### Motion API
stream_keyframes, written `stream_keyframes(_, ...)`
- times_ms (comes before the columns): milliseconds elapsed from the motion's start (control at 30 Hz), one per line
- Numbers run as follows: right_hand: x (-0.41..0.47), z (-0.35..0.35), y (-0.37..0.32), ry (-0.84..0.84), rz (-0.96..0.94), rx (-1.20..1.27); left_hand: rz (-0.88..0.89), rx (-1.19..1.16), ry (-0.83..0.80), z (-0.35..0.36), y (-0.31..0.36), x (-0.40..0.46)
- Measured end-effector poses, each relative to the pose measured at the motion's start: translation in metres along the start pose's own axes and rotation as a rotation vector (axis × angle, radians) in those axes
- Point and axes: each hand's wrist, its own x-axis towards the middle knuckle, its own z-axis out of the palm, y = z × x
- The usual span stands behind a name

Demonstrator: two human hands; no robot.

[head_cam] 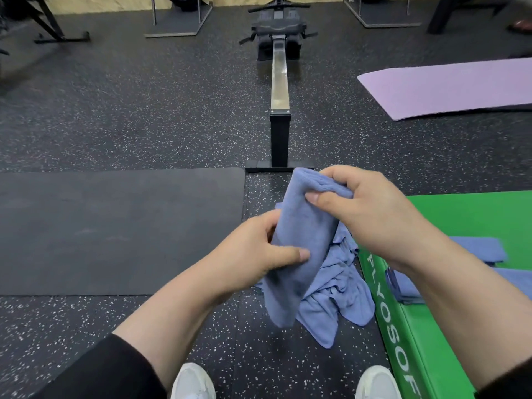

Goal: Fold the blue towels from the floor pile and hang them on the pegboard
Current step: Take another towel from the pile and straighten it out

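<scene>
While we stood over the speckled floor (121, 116), we recorded the scene from left to right. A black mat (115, 226) lay flat on the left, well clear of the work. Our left hand (259, 254) gripped the lower half of the folded towel (305, 234), thumb across its front and fingers (273, 223) curled round its left edge. Our right hand (371, 208) pinched the upper end, thumb pressed on the front face, fingers wrapped over the top fold. The towel hung in the air between both hands, above the floor pile (336, 286) of crumpled blue towels.

We judged the cloth light, soft and limp: it would sag wherever unsupported, so holds belonged at the folded ends, with layers clamped together to stop them slipping apart.

A rowing machine (279, 90) stood ahead, its foot near the towel's top. To the right, the green plyo box (449, 326) abutted the pile and carried other folded towels (483, 249); a purple mat (449, 87) lay beyond. Open floor remained in front. No pegboard was in view.
</scene>
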Motion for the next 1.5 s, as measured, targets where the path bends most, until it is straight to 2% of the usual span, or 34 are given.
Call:
stream_keyframes(267, 0.000, -0.031, 0.007, 0.167, 0.162, 0.416, -0.166, -0.001, -0.156, 0.000, -0.016, -0.010)
stream_keyframes(400, -0.001, -0.048, 0.017, 0.209, 0.212, 0.506, -0.188, 0.076, -0.138, -0.003, -0.022, -0.019)
stream_keyframes(533, -0.006, -0.061, 0.029, 0.253, 0.241, 0.447, -0.245, 0.140, -0.053, -0.010, -0.029, -0.026)
stream_keyframes(733, -0.019, -0.073, 0.055, 0.273, 0.315, 0.386, -0.224, 0.201, 0.040, -0.017, -0.039, -0.036)
stream_keyframes(867, -0.036, -0.092, 0.071, 0.296, 0.380, 0.366, -0.210, -0.065, 0.120, -0.010, -0.033, -0.033)
stream_keyframes(967, -0.055, -0.123, 0.079, 0.311, 0.420, 0.365, -0.146, -0.128, 0.115, 0.002, -0.017, -0.022)
stream_keyframes(1200, -0.099, -0.220, 0.086, 0.379, 0.452, 0.227, 0.033, -0.171, 0.130, 0.075, 0.020, 0.023)
stream_keyframes(1333, -0.116, -0.257, 0.106, 0.468, 0.498, 0.158, -0.026, -0.235, 0.067, 0.124, 0.021, 0.055)
stream_keyframes(1500, -0.129, -0.275, 0.165, 0.560, 0.613, 0.082, -0.171, -0.278, 0.027, 0.184, 0.006, 0.092)
